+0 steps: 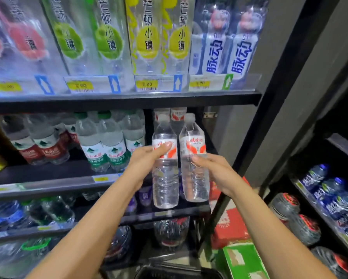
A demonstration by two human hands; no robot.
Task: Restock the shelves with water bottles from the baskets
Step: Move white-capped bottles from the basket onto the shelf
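Two hands, left hand (145, 161) and right hand (214, 170), each gripping one of two white-capped water bottles (165, 188). At eleven o'clock two green-labelled bottles (108, 41), at twelve two yellow-labelled bottles (147, 41), at one two blue-lettered bottles (214, 55). Four arrow price tags (157, 83) beneath.

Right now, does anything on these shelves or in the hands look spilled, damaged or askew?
Nothing stands out. The left hand grips the left bottle, the right hand the right bottle, which tilts slightly. No spill or damage shows.

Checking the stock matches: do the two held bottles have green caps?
No: the left bottle, in the left hand, and the right bottle, in the right hand, both have white caps.
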